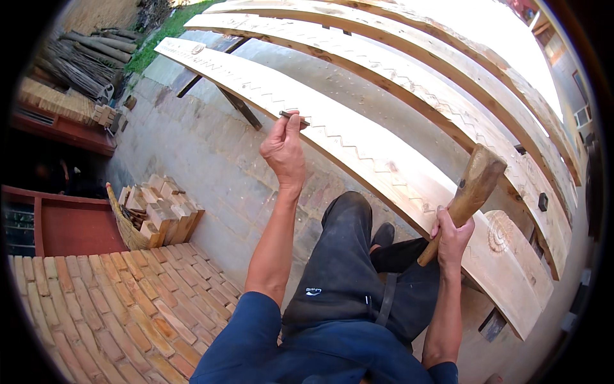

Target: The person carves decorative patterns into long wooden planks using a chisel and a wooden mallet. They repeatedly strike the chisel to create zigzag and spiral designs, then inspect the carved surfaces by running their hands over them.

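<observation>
A small dark metal chisel is pinched between the thumb and fingers of my left hand. It is over the near edge of a long pale plank, and I cannot tell whether its tip touches the wood. A row of carved zigzag lines runs along this plank. My right hand is wrapped round the handle of a wooden mallet, whose thick head is raised above the plank's right part. Beside the mallet, a round carved rosette shows in the wood.
More long planks lie beyond, some with similar carving. A small dark block rests on one. Stacked wood blocks and a basket are at left, near brick paving. Branches are piled far left. My leg is beside the plank.
</observation>
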A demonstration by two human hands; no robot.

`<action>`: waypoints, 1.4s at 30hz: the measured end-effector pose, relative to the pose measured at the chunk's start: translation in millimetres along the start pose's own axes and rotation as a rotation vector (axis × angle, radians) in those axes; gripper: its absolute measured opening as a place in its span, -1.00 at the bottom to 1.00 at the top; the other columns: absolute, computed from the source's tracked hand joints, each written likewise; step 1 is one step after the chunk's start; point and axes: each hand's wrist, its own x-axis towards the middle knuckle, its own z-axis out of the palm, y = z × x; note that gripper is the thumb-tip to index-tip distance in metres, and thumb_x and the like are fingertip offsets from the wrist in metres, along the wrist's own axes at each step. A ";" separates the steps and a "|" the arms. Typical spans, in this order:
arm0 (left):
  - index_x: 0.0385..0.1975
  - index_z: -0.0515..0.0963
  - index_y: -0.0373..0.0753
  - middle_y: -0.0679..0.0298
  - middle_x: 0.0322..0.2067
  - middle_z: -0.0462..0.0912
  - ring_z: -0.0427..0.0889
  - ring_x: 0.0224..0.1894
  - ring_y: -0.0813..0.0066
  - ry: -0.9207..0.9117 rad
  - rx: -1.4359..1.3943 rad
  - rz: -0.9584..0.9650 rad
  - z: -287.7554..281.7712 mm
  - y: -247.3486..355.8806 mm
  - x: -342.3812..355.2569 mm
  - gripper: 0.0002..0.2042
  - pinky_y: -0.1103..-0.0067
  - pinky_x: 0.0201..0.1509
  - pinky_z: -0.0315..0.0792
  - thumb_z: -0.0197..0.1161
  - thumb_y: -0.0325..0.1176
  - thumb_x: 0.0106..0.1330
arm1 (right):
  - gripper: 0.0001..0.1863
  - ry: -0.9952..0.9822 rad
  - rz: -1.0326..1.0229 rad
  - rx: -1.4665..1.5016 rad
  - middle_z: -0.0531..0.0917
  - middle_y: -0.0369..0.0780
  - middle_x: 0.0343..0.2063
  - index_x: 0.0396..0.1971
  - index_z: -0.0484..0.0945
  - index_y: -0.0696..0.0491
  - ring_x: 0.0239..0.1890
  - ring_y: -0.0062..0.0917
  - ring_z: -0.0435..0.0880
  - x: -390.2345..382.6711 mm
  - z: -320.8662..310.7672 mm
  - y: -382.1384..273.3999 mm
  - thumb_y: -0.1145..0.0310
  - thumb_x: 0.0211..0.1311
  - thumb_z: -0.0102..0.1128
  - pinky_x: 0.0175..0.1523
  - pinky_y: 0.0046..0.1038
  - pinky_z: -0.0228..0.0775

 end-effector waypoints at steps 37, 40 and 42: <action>-0.19 0.73 -0.46 0.19 -0.32 0.83 0.73 -0.30 0.56 -0.424 0.260 0.304 20.8 -2.7 -42.0 -0.93 0.59 -0.20 0.56 0.44 -0.58 0.43 | -0.73 -0.007 0.045 -0.324 0.66 -0.27 -0.52 -0.16 0.57 0.17 -0.58 -0.61 0.63 -3.6 10.3 -8.4 0.40 0.31 0.49 -0.44 -0.46 0.51; -0.20 0.73 -0.43 0.16 -0.30 0.83 0.75 -0.30 0.48 -0.430 0.310 0.329 20.5 -2.4 -41.3 -0.93 0.56 -0.19 0.58 0.45 -0.59 0.39 | -0.67 -0.015 -0.115 -0.566 0.73 -0.18 -0.44 -0.09 0.58 0.17 -0.44 -0.49 0.73 -0.8 21.2 -20.8 0.40 0.28 0.54 -0.25 -0.38 0.61; -0.20 0.72 -0.41 0.14 -0.31 0.83 0.76 -0.31 0.43 -0.422 0.326 0.356 22.2 -2.0 -40.9 -0.93 0.55 -0.19 0.59 0.45 -0.59 0.39 | -0.62 0.003 -0.364 -0.694 0.75 -0.14 -0.40 -0.04 0.58 0.16 -0.35 -0.44 0.76 3.0 30.9 -50.5 0.41 0.25 0.58 -0.15 -0.37 0.61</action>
